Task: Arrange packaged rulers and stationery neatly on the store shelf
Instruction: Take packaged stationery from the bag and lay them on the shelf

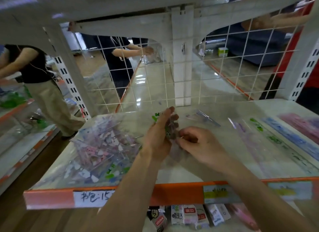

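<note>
glossy clear plastic packets (103, 145), white wire grid (155, 73).

Two hands (156, 140) (200, 145), one bundle (171, 126), one heap (103, 145).

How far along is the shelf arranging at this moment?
Done: rulers lie side by side in rows at the right of the shelf. In hand: the left hand and right hand hold one clear packet mid-shelf. Left: the jumbled pile at the left and a loose packet near the back.

Brown wooden floor (44, 161) beyond white wire-grid panel (165, 84).
</note>
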The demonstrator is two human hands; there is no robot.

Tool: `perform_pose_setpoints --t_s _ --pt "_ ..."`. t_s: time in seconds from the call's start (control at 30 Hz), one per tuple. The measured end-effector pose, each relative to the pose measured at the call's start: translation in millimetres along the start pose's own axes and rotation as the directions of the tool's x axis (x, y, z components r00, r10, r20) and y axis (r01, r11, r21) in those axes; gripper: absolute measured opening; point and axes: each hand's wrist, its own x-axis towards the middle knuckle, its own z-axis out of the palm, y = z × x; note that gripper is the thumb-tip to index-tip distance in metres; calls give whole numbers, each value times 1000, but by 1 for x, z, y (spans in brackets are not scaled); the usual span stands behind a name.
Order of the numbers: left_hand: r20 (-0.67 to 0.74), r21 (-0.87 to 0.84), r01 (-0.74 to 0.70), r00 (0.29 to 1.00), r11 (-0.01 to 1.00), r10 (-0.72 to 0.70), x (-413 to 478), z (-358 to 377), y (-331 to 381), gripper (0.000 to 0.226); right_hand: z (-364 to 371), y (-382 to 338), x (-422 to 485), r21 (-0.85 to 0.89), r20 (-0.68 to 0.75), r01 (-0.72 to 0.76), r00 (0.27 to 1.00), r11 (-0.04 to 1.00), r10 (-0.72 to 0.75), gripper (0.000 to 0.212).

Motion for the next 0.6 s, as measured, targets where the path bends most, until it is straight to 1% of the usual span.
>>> perform_pose_setpoints --t_s 0.07,0.13,0.23,0.3,0.37,0.4,0.43,0.5,0.53,0.6 --pt "62 76 -22 998 997 18 -1 2 -2 24 -4 -1 0 67 -64 0 998 998 5 14" --pt "113 114 -19 994 993 6 -3 3 -3 25 -10 0 1 101 -141 -23 989 995 38 14" --pt "128 155 -25 992 988 5 -3 1 -3 28 -16 6 3 97 -242 -53 967 994 75 13" --pt "129 153 -16 992 988 -4 -2 1 -3 31 -18 6 2 187 -291 -48 951 981 102 16" --pt "127 160 -2 992 987 -18 -2 1 -3 29 -20 2 2 290 -316 -29 940 957 124 19" --pt "126 163 3 992 987 -23 -2 1 -3 27 -21 2 1 304 -318 -21 940 952 123 20" --pt "125 165 5 992 986 -26 -2 0 -3 25 -22 1 1 300 -311 -20 943 954 118 19" --pt "107 172 8 994 985 -27 -2 -1 -3 21 -21 1 0 267 -269 -40 956 963 114 9" --pt "87 171 10 996 985 -25 -1 -1 -3 20 -20 3 1 235 -259 -55 959 970 117 9" --pt "43 151 12 999 989 -19 -1 -1 -4 18 -19 7 2 186 -282 -71 952 980 123 20"
